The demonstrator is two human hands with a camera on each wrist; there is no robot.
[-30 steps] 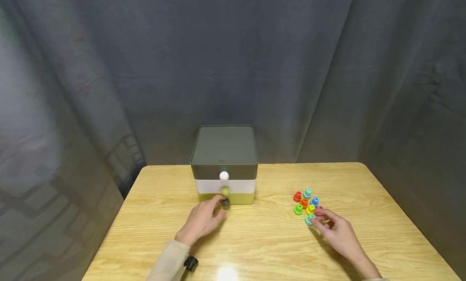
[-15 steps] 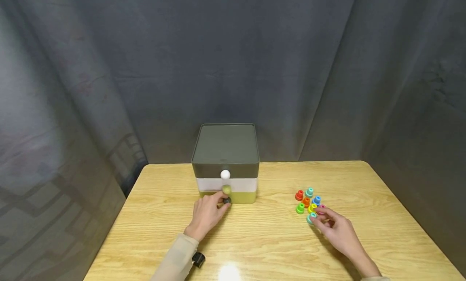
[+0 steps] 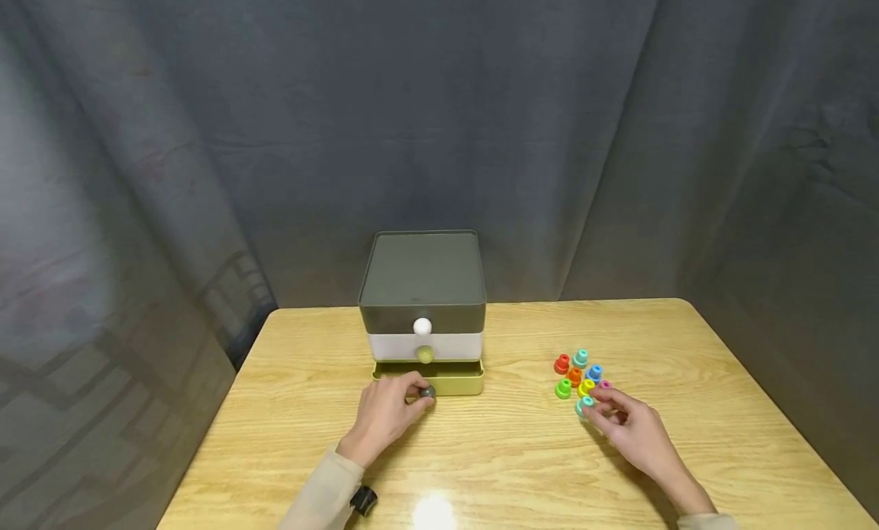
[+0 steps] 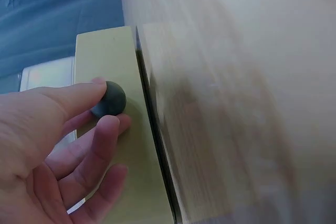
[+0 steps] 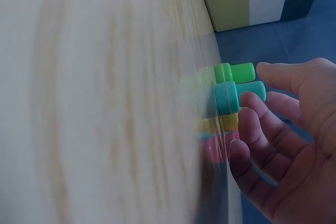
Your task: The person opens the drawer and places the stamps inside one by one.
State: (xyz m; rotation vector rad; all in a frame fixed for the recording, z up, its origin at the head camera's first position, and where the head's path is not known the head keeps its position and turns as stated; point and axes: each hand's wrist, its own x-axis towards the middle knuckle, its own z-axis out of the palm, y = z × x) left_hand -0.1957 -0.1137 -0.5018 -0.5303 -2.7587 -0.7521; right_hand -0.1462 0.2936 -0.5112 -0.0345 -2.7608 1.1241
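Note:
My left hand [image 3: 386,414] pinches the dark round knob [image 4: 112,99] of the green bottom drawer [image 3: 458,383] between thumb and fingers. That drawer stands partly pulled out from the small drawer box [image 3: 422,269], and a dark gap shows above its front. Over on the right, my right hand [image 3: 635,432] is held with loosely bent fingers beside the nearest teal peg [image 5: 228,97]. The right wrist view shows the thumb apart from this peg and fingertips close to its knob; whether they touch it I cannot tell.
Several other pegs cluster just beyond the right hand, among them a red peg [image 3: 561,364], a green peg [image 3: 563,388] and a blue peg [image 3: 594,373]. Above the bottom drawer are a white drawer with a green knob [image 3: 425,354] and a grey one with a white knob [image 3: 422,326].
The left hand has taken hold of the dark knob and drawn the bottom drawer partly out toward me. My right hand stays by the teal peg, which has not visibly moved.

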